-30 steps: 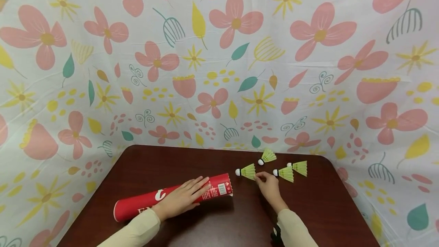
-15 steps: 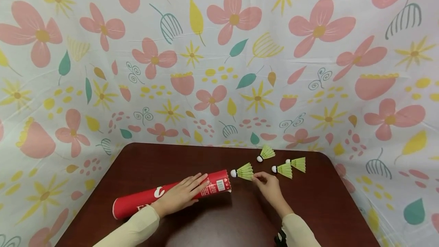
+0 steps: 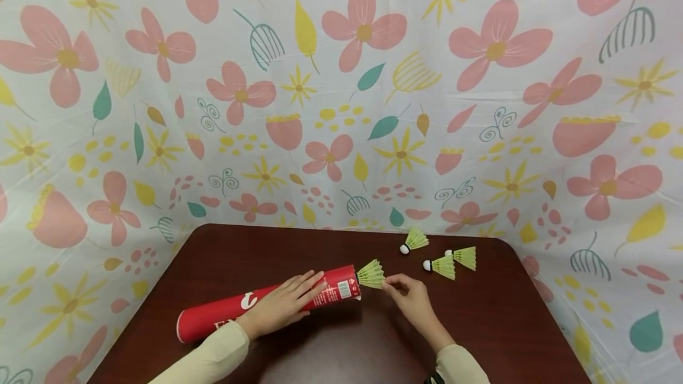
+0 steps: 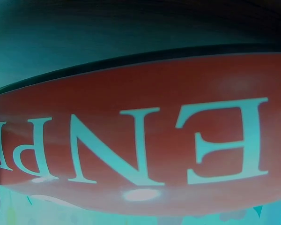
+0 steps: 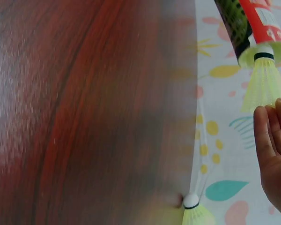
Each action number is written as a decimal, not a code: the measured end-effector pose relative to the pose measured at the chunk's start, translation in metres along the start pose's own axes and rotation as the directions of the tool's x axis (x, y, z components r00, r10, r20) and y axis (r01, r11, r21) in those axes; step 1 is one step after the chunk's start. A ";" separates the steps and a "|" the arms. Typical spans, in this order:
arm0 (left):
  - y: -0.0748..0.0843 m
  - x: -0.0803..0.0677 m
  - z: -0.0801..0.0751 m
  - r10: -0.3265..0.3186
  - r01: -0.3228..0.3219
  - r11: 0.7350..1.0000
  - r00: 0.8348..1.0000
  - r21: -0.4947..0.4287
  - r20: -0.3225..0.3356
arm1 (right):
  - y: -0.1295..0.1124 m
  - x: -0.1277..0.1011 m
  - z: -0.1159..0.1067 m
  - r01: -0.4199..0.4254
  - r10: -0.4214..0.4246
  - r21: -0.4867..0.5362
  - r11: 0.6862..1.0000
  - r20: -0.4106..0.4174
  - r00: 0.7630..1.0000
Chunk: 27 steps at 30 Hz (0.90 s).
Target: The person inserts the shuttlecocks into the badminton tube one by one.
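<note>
A red shuttlecock tube (image 3: 213,317) with white lettering lies slanted on the table. Across its top rests my left hand (image 3: 280,308), fingers stretched out and fairly straight. My right hand (image 3: 416,308) pinches a yellow shuttlecock (image 3: 371,275) by its skirt rim between thumb and fingertips. In the right wrist view that shuttlecock (image 5: 266,84) points its white cork into the tube's open end; its skirt is still outside. The left wrist view is filled by the tube's red side (image 4: 107,89) with large letters; hardly any of the hand shows there.
Three more yellow shuttlecocks lie at the back right: one at the rear (image 3: 414,240), one in front (image 3: 440,266) and one at the right (image 3: 465,258). The dark brown table (image 3: 256,248) meets a flower-printed cloth (image 3: 331,105) behind it.
The right hand has moved left with the shuttlecock, away from the other three. The shuttlecock's cork has passed into the tube's mouth. The left hand and tube have stayed in place.
</note>
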State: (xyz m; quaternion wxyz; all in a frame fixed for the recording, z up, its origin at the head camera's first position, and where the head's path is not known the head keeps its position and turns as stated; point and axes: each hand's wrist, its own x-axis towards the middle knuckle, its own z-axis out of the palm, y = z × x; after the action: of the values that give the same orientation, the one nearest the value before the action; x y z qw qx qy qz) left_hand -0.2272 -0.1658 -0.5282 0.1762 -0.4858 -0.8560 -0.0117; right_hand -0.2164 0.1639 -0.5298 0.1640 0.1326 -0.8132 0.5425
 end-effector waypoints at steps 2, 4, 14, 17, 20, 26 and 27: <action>0.002 0.000 0.001 0.002 -0.002 1.000 1.000 0.002 -0.002 | 0.005 -0.001 0.004 0.017 -0.017 -0.003 1.000 0.013 1.000; 0.003 0.001 0.001 0.002 -0.002 1.000 1.000 0.003 -0.001 | 0.005 -0.002 0.007 0.024 -0.024 -0.008 1.000 0.030 0.999; 0.004 0.003 0.000 -0.004 0.004 1.000 1.000 0.020 -0.002 | -0.001 -0.002 0.018 0.115 -0.113 -0.047 0.992 0.041 0.993; 0.003 0.003 0.000 -0.003 0.003 1.000 1.000 0.016 -0.004 | -0.003 -0.002 0.018 0.117 -0.114 -0.045 0.992 0.052 0.992; 0.003 0.003 0.000 -0.003 0.003 1.000 1.000 0.010 -0.004 | -0.004 -0.001 0.018 0.112 -0.110 -0.046 0.993 0.060 0.992; 0.004 0.002 0.001 -0.017 0.017 1.000 1.000 -0.001 0.002 | -0.005 0.000 0.020 0.105 -0.099 -0.068 0.992 0.077 0.992; 0.005 0.002 0.001 -0.016 0.016 1.000 1.000 -0.001 0.003 | -0.006 0.000 0.021 0.101 -0.096 -0.071 0.992 0.082 0.992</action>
State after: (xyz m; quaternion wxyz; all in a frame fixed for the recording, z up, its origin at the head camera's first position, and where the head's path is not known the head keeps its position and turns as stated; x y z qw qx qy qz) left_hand -0.2244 -0.1616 -0.5292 0.1745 -0.4788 -0.8603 -0.0126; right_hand -0.2168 0.1424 -0.5318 0.1633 0.1876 -0.8312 0.4972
